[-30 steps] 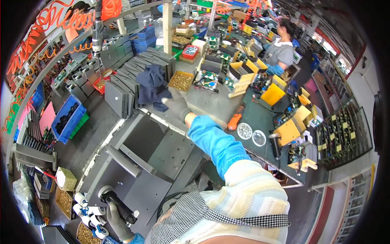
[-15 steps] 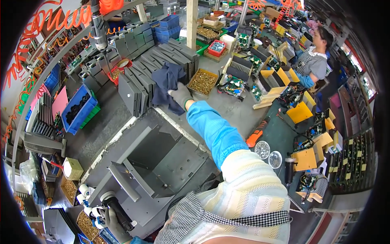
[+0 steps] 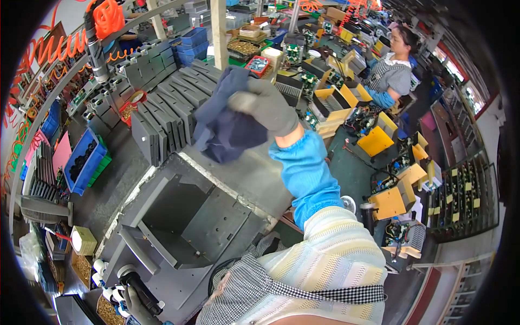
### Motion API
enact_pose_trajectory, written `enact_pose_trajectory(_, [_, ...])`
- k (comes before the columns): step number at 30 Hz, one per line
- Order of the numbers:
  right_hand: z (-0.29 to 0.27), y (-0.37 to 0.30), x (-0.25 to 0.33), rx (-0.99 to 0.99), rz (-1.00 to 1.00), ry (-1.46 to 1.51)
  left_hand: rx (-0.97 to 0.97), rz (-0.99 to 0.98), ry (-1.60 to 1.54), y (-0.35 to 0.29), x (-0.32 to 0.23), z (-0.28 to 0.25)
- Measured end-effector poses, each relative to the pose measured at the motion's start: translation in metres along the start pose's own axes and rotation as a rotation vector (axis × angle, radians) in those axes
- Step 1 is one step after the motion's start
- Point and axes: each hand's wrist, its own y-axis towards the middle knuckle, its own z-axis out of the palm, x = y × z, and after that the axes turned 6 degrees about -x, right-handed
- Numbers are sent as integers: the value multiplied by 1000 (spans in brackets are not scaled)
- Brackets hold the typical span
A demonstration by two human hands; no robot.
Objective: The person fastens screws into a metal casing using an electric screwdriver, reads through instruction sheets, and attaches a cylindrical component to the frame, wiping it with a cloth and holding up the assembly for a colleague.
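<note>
My right hand (image 3: 265,107), in a grey glove, is closed on a bunched dark blue cloth (image 3: 227,132). It holds the cloth up beside a row of dark grey panels (image 3: 157,122), and the cloth hides part of them. Below lies a large dark grey housing (image 3: 214,230) with an open, box-like hollow and a raised handle-like bar (image 3: 138,249). At the lower left my gloved left hand (image 3: 138,307) is closed against a black cylinder (image 3: 142,290) on the housing; some of its fingers are hidden. White and blue fittings (image 3: 111,292) sit beside that hand.
A power screwdriver (image 3: 96,57) hangs at the upper left near an orange coiled hose (image 3: 108,19). Blue bin (image 3: 81,162) with black parts stands left. Trays of small brass-coloured parts (image 3: 81,265) lie lower left. Yellow-sided assemblies (image 3: 392,197) line the right, where a co-worker (image 3: 392,76) sits.
My right hand has lifted the dark blue cloth off the panels and brought it nearer to me. The whole view has shifted, so the scene sits further left. My left hand stays by the black cylinder.
</note>
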Motion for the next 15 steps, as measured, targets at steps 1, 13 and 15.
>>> enact_pose_trajectory(1, [-12, -3, 1, 168, -286, -620, 0, -9, 3, 3, 4, -3])
enact_pose_trajectory(13, [36, -56, 48, 559, 50, -613, 25, 268, 156, 44, 35, -15])
enact_pose_trajectory(15, [31, -68, 36, 363, 2, -309, -15, 123, 30, 34, 33, -13])
